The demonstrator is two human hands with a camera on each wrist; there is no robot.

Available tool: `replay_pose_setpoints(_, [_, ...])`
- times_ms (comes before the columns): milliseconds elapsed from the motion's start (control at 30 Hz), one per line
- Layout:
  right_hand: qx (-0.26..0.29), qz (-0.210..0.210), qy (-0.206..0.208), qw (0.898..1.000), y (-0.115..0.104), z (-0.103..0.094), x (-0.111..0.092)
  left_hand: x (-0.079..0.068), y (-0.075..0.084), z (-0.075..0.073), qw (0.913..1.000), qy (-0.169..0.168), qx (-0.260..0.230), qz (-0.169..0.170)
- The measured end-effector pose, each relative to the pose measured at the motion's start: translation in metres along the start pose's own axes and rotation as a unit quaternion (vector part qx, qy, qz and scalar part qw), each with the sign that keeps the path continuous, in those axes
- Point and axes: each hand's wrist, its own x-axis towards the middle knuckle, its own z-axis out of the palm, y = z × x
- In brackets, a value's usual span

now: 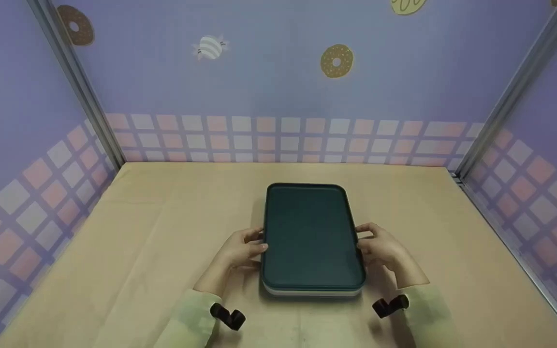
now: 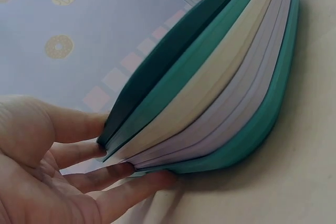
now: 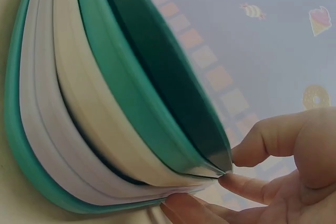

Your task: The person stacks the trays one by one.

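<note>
A stack of rectangular trays with rounded corners lies on the table, its dark green top tray facing up. From the side, the left wrist view shows green, cream and pale lilac layers in the stack, with a green one at the bottom. My left hand grips the left long side, thumb at the upper rim and fingers against the lower layers. On the opposite side my right hand holds the stack the same way, fingertips along its layered edge. The undersides of the trays are hidden.
A cream cloth covers the table. Behind it stands a lilac wall panel with printed sweets and checks, and similar panels close off both sides. Metal posts stand at the back corners. Both sleeves carry black wrist mounts.
</note>
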Motion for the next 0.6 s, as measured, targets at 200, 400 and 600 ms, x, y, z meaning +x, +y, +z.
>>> replay_pose_setpoints(200, [0.018,0.0,-0.014,1.0,-0.0004,-0.0031,0.002,0.0026,-0.0017,0.0002,1.0,-0.001,-0.007,0.001])
replay_pose_setpoints(400, [0.007,0.009,-0.009,1.0,0.0005,-0.0042,0.001,0.0033,-0.0028,0.0001,0.9998,-0.008,-0.016,-0.002])
replay_pose_setpoints(600, [-0.018,0.007,0.003,1.0,-0.0065,-0.005,0.0001,0.0036,0.0041,0.0011,0.9993,-0.019,-0.026,-0.019])
